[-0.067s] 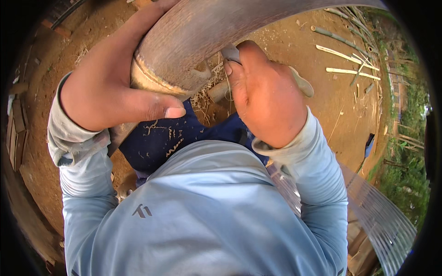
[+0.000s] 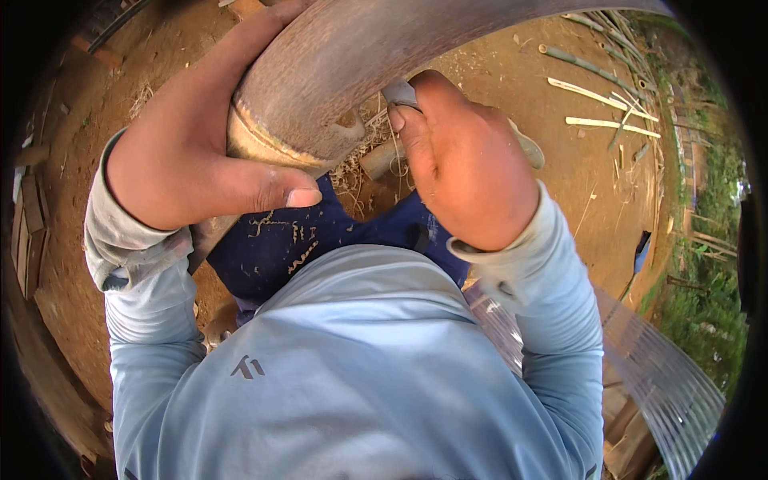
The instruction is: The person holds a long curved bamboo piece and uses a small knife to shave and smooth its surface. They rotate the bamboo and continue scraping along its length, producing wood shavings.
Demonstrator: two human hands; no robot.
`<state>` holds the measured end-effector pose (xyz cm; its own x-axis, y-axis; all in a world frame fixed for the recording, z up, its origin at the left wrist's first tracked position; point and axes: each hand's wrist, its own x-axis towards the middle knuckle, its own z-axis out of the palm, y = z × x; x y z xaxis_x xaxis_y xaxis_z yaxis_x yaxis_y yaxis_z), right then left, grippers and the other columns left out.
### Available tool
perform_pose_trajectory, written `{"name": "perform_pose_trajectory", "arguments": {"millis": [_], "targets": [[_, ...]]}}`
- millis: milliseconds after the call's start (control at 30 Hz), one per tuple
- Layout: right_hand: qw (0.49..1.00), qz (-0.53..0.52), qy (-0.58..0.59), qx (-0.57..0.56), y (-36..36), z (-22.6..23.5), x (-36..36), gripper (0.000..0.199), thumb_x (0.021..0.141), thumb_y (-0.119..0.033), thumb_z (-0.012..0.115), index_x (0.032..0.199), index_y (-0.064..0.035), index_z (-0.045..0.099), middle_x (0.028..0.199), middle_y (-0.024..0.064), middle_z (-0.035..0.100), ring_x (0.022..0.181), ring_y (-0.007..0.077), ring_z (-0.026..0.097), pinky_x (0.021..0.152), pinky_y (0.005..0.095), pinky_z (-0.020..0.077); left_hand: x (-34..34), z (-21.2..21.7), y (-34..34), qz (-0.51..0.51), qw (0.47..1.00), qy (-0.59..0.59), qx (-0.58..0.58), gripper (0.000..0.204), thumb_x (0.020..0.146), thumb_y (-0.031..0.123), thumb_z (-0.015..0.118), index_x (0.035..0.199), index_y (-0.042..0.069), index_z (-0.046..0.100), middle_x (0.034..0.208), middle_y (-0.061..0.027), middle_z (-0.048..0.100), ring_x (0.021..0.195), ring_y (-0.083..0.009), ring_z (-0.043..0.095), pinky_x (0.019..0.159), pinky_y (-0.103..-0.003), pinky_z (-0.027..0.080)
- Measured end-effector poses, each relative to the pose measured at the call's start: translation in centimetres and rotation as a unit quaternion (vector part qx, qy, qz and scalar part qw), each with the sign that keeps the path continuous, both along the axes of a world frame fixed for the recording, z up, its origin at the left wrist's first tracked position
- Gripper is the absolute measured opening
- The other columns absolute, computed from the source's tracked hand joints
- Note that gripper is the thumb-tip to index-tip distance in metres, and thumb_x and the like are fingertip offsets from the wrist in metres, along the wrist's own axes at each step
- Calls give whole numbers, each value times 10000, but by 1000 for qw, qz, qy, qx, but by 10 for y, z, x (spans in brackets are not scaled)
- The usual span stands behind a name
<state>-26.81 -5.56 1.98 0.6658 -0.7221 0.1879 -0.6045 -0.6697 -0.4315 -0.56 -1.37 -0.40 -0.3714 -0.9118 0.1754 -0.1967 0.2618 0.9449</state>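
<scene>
A thick brown bamboo pole [image 2: 328, 76] rises in front of me, its near end ringed by a pale yellow joint. My left hand [image 2: 188, 164] is wrapped round that end, the thumb lying across the joint. In the pole's right edge is a small cut-out notch [image 2: 348, 126]. My right hand [image 2: 472, 164] is closed on a knife [image 2: 400, 93]. Its short grey blade shows beyond my thumb and forefinger, just right of the notch and close to the pole. The rounded handle end sticks out behind my knuckles.
Below the pole lie bamboo shavings [image 2: 352, 172] and a short round length [image 2: 378, 160]. Split strips [image 2: 612, 126] and green bamboo poles [image 2: 588, 64] rest on the dirt at far right. Corrugated clear sheeting [image 2: 660, 368] stands at lower right, dark boards [image 2: 30, 232] at left.
My right hand and the knife have shifted slightly to the right, opening a little more of the notch to view. My left hand and the pole have hardly moved.
</scene>
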Motion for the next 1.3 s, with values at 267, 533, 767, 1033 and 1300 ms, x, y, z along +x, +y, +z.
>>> {"name": "perform_pose_trajectory", "arguments": {"millis": [267, 533, 767, 1033, 1300], "targets": [[999, 19, -12, -26, 0, -3, 6, 141, 942, -132, 554, 917, 6, 567, 683, 211, 615, 623, 407, 631, 563, 484, 506, -1, 5, -3, 6, 1000, -13, -8, 1241, 614, 388, 931, 1510, -87, 216, 1480, -166, 391, 1368, -247, 385, 1130, -360, 284], [999, 26, -6, 25, -1, 2, 4, 154, 975, -133, 519, 1005, -6, 602, 757, 227, 607, 706, 460, 600, 619, 486, 472, -3, 6, -3, 1, 1000, -16, -2, 1254, 608, 416, 932, 1508, -89, 220, 1468, -174, 402, 1363, -256, 389, 1127, -368, 287], [998, 34, -38, 38, -3, -2, 6, 165, 981, -166, 536, 957, -13, 592, 699, 236, 573, 677, 468, 572, 598, 478, 458, 2, 4, -5, 1, 998, -41, -43, 1264, 599, 417, 936, 1509, -90, 221, 1468, -176, 401, 1368, -259, 384, 1130, -374, 282], [998, 36, 32, 27, 2, -5, 5, 159, 955, -143, 538, 961, -11, 627, 765, 185, 610, 667, 390, 619, 573, 468, 467, 1, 6, -1, 1, 999, -47, -25, 1255, 608, 408, 935, 1510, -89, 218, 1479, -177, 393, 1369, -265, 387, 1130, -380, 282], [993, 113, 16, 25, -15, 2, -12, 156, 985, -167, 532, 984, -21, 589, 733, 224, 547, 657, 426, 564, 585, 460, 448, 5, 3, -2, 4, 997, -57, -41, 1284, 584, 392, 947, 1511, -97, 205, 1479, -184, 394, 1375, -273, 383, 1137, -385, 277]]}}
